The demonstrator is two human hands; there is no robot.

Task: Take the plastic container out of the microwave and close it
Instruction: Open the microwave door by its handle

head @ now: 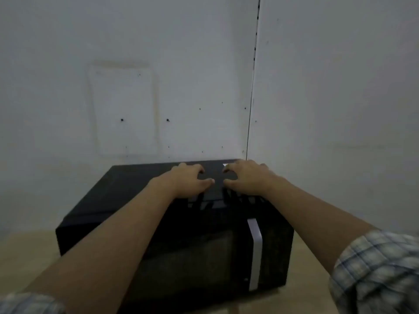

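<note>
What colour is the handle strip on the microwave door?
White or light silver, a vertical door handle against the black microwave, seen from the head camera.

One black microwave (140, 207) sits at the centre, with one pale vertical handle strip (255, 252) at about 4 o'clock on its front. Two hands rest on its top: the left hand (188, 177) and the right hand (246, 177) (both at roughly 12 o'clock). Two plaid sleeves (374, 273) show, at 4 and 8 o'clock.
</note>
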